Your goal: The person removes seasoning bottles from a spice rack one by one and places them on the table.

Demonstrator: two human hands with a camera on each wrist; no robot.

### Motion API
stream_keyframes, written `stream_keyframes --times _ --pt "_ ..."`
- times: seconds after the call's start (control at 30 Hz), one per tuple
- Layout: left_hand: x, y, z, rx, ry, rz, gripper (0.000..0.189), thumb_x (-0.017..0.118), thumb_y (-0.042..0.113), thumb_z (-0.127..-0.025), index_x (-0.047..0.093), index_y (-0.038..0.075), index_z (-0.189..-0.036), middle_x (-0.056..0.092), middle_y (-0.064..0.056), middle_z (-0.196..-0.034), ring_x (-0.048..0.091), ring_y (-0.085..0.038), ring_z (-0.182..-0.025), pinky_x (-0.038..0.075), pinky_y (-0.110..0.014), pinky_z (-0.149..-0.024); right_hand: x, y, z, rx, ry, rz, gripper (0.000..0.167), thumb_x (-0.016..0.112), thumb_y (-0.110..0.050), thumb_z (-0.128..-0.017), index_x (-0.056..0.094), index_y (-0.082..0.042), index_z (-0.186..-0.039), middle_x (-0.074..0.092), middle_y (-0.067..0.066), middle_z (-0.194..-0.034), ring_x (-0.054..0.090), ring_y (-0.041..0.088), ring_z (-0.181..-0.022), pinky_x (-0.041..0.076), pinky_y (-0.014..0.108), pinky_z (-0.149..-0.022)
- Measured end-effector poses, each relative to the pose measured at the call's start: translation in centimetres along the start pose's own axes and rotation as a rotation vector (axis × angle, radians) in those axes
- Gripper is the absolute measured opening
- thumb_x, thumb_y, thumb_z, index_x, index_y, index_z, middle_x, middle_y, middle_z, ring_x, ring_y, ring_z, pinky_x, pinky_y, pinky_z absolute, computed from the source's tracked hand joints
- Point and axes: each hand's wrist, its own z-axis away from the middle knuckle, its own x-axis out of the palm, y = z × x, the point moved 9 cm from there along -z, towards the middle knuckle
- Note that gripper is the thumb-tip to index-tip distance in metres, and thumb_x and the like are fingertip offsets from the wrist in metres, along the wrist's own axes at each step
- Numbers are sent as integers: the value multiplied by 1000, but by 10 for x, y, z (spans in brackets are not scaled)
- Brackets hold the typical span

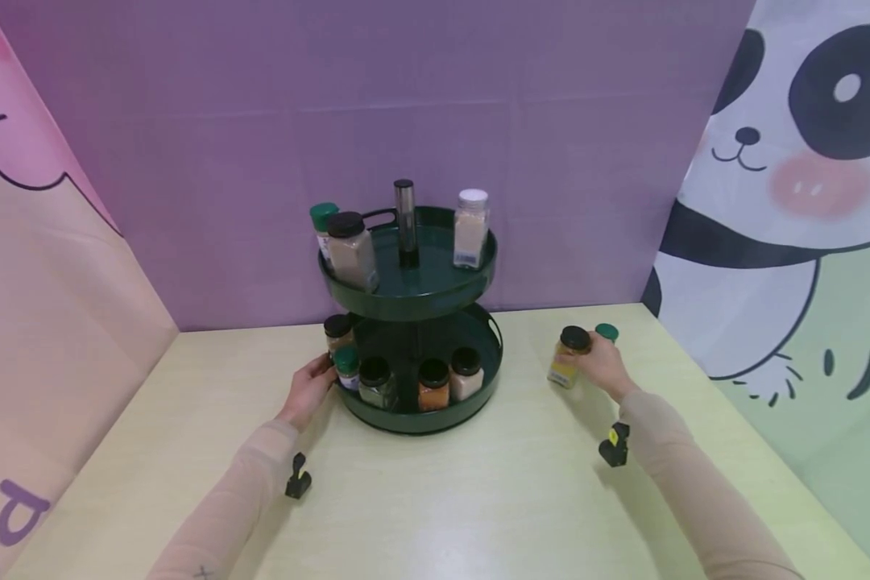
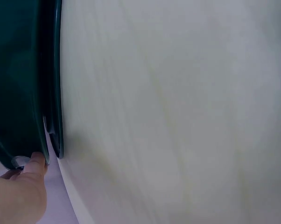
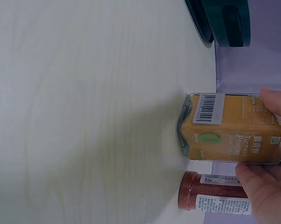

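Observation:
A dark green two-tier turntable organizer (image 1: 406, 423) stands on the table. At the left rim of its lower tier, my left hand (image 1: 309, 392) grips the edge, the thumb on the tray wall (image 2: 14, 93) in the left wrist view. My right hand (image 1: 603, 366) holds a square clear jar of turmeric powder (image 1: 563, 370) with a black lid, to the right of the organizer. In the right wrist view the jar (image 3: 234, 128) is between thumb and fingers, its base near the tabletop. Beside it stands a round red-brown spice jar (image 3: 210, 191), whose green lid (image 1: 606, 331) shows behind my hand.
The lower tier carries several jars, among them an orange spice jar (image 1: 433, 387) and a green-lidded jar (image 1: 347, 366). On the upper tier are a white-lidded jar (image 1: 471, 229), a large black-lidded jar (image 1: 353, 254) and a green-lidded one (image 1: 323, 217). A purple backdrop (image 1: 565, 201) rises behind.

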Motion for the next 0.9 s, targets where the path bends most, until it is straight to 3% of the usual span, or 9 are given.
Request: stream_keyframes --times 0.37,0.57,0.9 --pt "0 -1 1 4 -9 2 52 37 11 -96 19 -6 -142 24 -25 -147 25 -35 -136 28 -42 -111 2 2 -1 43 -76 -27 60 67 -27 -82 43 10 -124 49 32 -125 48 45 -114 38 56 -98" --pt "0 -1 2 5 -13 0 52 37 11 -96 19 -5 -142 24 -25 -147 26 -35 -136 28 -42 -111 -1 -3 -1 22 -77 -43 61 66 -24 -83 41 8 -129 47 31 -127 49 45 -115 39 54 -98" --pt "0 1 2 10 -5 6 52 37 11 -96 20 -6 -142 24 -25 -147 27 -35 -135 29 -42 -110 -4 -7 -2 51 -114 -61 73 64 -27 -84 28 3 -140 40 32 -134 49 41 -114 54 45 -80"
